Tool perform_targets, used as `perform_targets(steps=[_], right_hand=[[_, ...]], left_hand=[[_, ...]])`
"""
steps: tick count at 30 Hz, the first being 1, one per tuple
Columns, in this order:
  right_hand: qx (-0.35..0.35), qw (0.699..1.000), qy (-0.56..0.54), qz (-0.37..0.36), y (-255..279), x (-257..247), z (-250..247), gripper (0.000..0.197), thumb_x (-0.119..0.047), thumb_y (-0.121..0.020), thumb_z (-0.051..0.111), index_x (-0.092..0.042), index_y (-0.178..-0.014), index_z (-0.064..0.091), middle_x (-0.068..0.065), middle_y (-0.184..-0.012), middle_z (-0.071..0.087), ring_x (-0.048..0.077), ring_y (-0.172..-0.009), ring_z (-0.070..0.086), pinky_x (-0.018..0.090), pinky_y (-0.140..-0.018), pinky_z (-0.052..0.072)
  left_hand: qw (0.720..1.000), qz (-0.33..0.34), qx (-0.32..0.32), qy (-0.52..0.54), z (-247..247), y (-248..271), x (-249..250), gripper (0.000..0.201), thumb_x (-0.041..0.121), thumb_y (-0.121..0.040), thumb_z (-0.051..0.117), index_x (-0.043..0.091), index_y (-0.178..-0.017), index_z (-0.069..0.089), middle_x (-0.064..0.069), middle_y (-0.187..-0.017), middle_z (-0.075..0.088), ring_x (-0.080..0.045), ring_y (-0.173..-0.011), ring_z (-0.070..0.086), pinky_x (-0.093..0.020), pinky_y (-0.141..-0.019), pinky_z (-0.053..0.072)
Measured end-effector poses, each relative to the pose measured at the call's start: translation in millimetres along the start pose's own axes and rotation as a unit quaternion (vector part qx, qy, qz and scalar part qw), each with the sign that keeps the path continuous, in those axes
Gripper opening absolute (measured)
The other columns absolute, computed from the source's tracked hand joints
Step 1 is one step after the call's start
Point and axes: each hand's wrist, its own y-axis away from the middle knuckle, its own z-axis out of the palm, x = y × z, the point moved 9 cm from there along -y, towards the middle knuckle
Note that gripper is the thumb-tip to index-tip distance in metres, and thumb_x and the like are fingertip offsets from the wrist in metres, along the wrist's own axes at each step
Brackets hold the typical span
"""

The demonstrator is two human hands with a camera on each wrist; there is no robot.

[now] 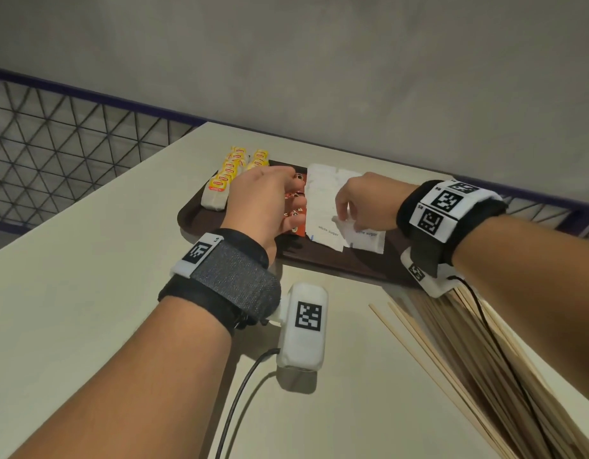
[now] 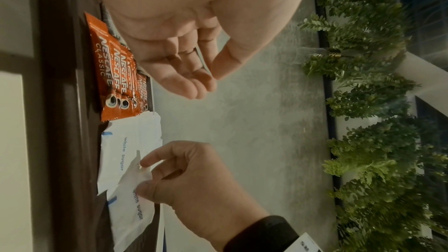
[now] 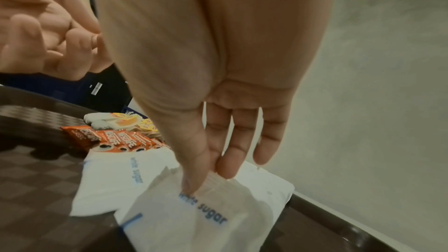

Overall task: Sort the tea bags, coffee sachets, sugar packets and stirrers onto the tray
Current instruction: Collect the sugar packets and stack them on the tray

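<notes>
A dark brown tray (image 1: 200,223) lies on the pale table. It carries yellow tea bags (image 1: 233,170) at its left, orange coffee sachets (image 2: 114,76) in the middle and white sugar packets (image 1: 322,200) at its right. My left hand (image 1: 298,207) hovers just over the coffee sachets (image 1: 294,230) with loosely curled fingers, and I see nothing in it. My right hand (image 1: 344,217) pinches one white sugar packet (image 3: 194,214) by its upper edge between thumb and forefinger, on top of the other sugar packets. Wooden stirrers (image 1: 452,342) lie on the table near me, right of the tray.
The tray sits against a grey wall at the table's far edge. A wire mesh fence (image 1: 54,144) runs beyond the table's left side. Bare tabletop (image 1: 87,260) stretches to the left and in front. A black cable (image 1: 240,392) trails from my left wrist.
</notes>
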Motion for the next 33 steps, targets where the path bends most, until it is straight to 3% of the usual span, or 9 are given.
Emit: perform_targets(steps=[3,6,8,11,13,16,21,26,33], right_hand=[[0.005,1.0,-0.007,0.001,-1.2,0.0,3.1,0.027,-0.008,-0.086,0.076,-0.022,-0.108,0.071,-0.003,-0.097,0.061,0.019,-0.087,0.058,0.032,-0.076,0.052],[0.026,0.999,-0.027,0.008,1.9,-0.7,-0.5,0.026,-0.007,-0.093,0.061,-0.021,-0.113,0.069,-0.001,-0.1,0.062,0.02,-0.089,0.059,0.037,-0.083,0.057],[0.047,0.997,-0.057,0.013,5.0,-3.4,-5.7,0.027,-0.009,-0.095,0.054,-0.021,-0.114,0.07,0.0,-0.098,0.061,0.018,-0.085,0.06,0.036,-0.08,0.058],[0.045,0.993,-0.108,-0.01,8.5,-16.7,-5.1,0.014,-0.023,-0.095,0.062,-0.023,-0.105,0.073,-0.009,-0.091,0.061,0.006,-0.077,0.056,0.025,-0.069,0.051],[0.035,0.991,-0.122,-0.035,9.4,-27.7,0.2,0.011,-0.027,-0.093,0.068,-0.024,-0.102,0.075,-0.014,-0.088,0.06,0.002,-0.076,0.054,0.025,-0.071,0.051],[0.03,0.992,-0.109,-0.058,6.1,-37.3,7.7,0.01,-0.024,-0.091,0.072,-0.023,-0.1,0.076,-0.01,-0.09,0.063,0.001,-0.074,0.054,0.032,-0.08,0.057],[0.031,0.994,-0.092,-0.058,-1.3,-40.4,8.6,0.012,-0.018,-0.088,0.075,-0.026,-0.098,0.076,-0.007,-0.093,0.065,0.005,-0.073,0.055,0.032,-0.079,0.058],[0.028,0.995,-0.072,-0.06,-3.2,-44.3,6.3,0.011,-0.026,-0.094,0.069,-0.021,-0.101,0.076,0.0,-0.095,0.067,0.019,-0.081,0.06,0.037,-0.081,0.058],[0.022,0.994,-0.1,-0.026,11.9,-18.3,-10.2,0.002,-0.029,-0.09,0.073,-0.028,-0.09,0.071,-0.01,-0.088,0.065,0.006,-0.077,0.059,0.026,-0.065,0.045]], left_hand=[[1.0,-0.005,-0.003,0.0,1.3,0.2,-1.1,0.022,0.001,-0.097,0.054,0.016,-0.1,0.068,-0.005,-0.087,0.071,-0.014,-0.065,0.063,-0.024,-0.054,0.055],[1.0,-0.005,-0.001,-0.003,0.9,-1.1,-2.0,0.021,0.001,-0.097,0.054,0.016,-0.101,0.069,-0.004,-0.087,0.071,-0.014,-0.064,0.064,-0.023,-0.053,0.055],[1.0,-0.006,0.003,-0.002,0.1,-1.9,-2.6,0.022,0.0,-0.096,0.055,0.015,-0.102,0.07,-0.004,-0.087,0.072,-0.014,-0.063,0.063,-0.023,-0.052,0.054],[1.0,-0.007,0.002,-0.001,0.7,-0.9,-3.0,0.022,0.0,-0.096,0.055,0.015,-0.101,0.069,-0.006,-0.089,0.071,-0.015,-0.065,0.063,-0.023,-0.052,0.053],[1.0,-0.005,0.0,-0.001,1.1,0.4,-2.5,0.023,-0.001,-0.096,0.053,0.014,-0.101,0.069,-0.006,-0.089,0.07,-0.017,-0.068,0.063,-0.023,-0.052,0.053],[1.0,-0.001,-0.001,-0.002,0.7,0.9,-1.2,0.025,-0.001,-0.096,0.051,0.015,-0.099,0.069,-0.006,-0.089,0.07,-0.017,-0.069,0.063,-0.023,-0.053,0.054],[1.0,-0.001,0.002,-0.009,-0.3,-0.7,-2.0,0.024,0.001,-0.096,0.052,0.016,-0.1,0.069,-0.005,-0.089,0.072,-0.016,-0.068,0.064,-0.025,-0.055,0.056],[1.0,-0.002,0.006,-0.014,-0.9,-1.1,-2.2,0.025,-0.001,-0.095,0.052,0.017,-0.101,0.07,-0.006,-0.091,0.072,-0.016,-0.069,0.065,-0.024,-0.055,0.056],[1.0,0.005,0.005,-0.006,-0.7,-0.9,0.3,0.021,0.0,-0.096,0.055,0.012,-0.105,0.069,-0.002,-0.08,0.069,-0.012,-0.057,0.062,-0.023,-0.052,0.053]])
